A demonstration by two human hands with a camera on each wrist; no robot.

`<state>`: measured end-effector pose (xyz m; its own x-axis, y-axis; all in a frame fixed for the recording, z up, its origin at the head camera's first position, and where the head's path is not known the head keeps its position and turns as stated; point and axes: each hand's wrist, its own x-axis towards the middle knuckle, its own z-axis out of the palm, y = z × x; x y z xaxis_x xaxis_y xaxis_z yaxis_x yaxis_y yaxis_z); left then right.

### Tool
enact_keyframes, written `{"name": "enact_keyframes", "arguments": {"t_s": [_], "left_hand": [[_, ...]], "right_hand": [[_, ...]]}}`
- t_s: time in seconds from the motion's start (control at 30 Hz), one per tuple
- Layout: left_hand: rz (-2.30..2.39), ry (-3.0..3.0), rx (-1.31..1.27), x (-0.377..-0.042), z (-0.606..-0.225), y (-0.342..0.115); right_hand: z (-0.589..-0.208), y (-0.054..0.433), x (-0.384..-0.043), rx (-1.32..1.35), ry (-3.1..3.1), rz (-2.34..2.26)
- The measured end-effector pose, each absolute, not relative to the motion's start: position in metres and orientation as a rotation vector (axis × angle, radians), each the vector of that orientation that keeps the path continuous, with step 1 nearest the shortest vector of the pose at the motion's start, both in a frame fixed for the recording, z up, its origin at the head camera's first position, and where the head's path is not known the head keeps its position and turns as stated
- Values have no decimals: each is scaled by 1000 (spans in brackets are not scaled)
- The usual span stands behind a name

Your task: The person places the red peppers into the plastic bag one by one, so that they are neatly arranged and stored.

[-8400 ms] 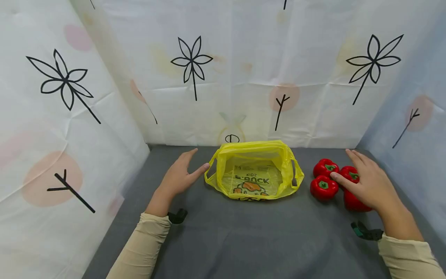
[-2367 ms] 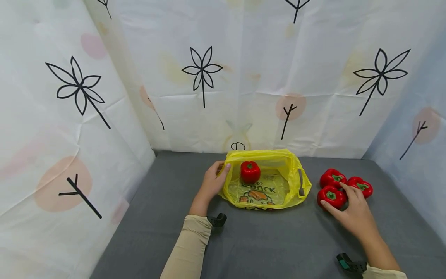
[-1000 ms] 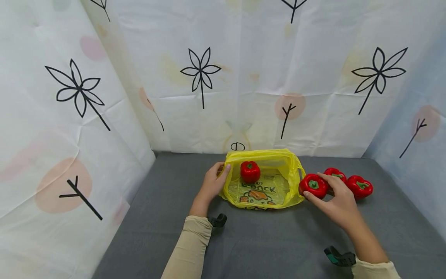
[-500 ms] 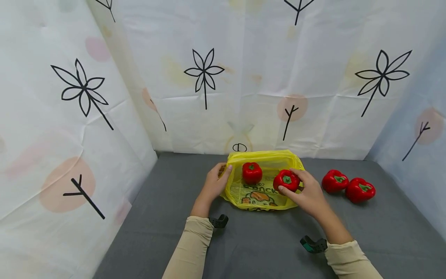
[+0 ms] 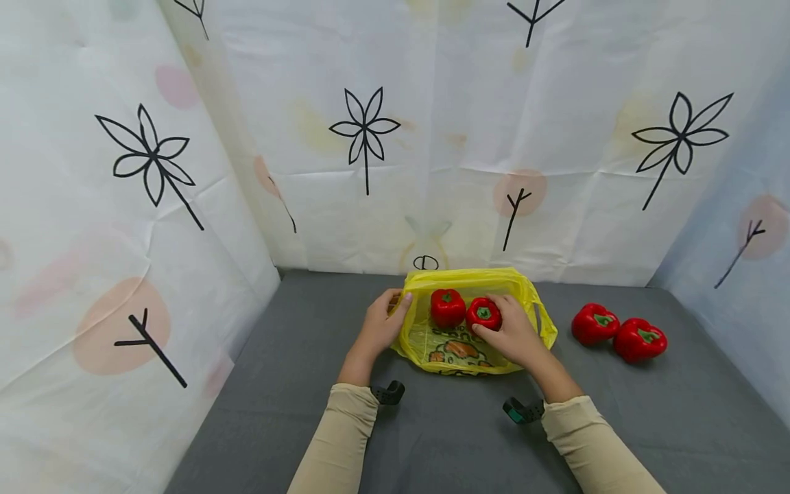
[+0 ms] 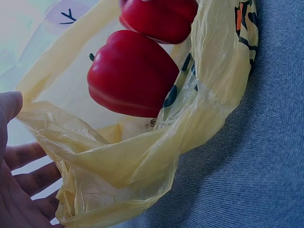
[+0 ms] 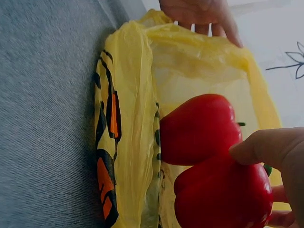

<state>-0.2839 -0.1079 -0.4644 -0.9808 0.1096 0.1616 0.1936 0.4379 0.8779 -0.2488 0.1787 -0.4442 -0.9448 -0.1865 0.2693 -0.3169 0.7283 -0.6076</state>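
Note:
A yellow plastic bag lies with its mouth wide toward me, at mid-table in the head view. My left hand grips its left edge, the thumb on one side of the film and the fingers on the other. Inside the bag rests a red bell pepper. My right hand reaches in from the right and holds a second red bell pepper between thumb and fingers. In the right wrist view the two peppers touch. Whether the held one bears on the bag's bottom I cannot tell.
Two more red bell peppers lie side by side on the grey cloth-covered table, right of the bag. White patterned cloth walls stand behind and at both sides.
My right hand has picked a bell pepper from the group at right and carried it left into the bag, beside the first one. My left hand has kept its grip on the bag's edge lately.

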Motion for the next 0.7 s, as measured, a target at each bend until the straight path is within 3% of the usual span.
{"name": "enact_keyframes", "arguments": {"t_s": [0.7], "left_hand": [[-1578,-2588,-287,-286,-466,-110]], "right_hand": [[-454,171,-280,369,-2836,1065]]}}
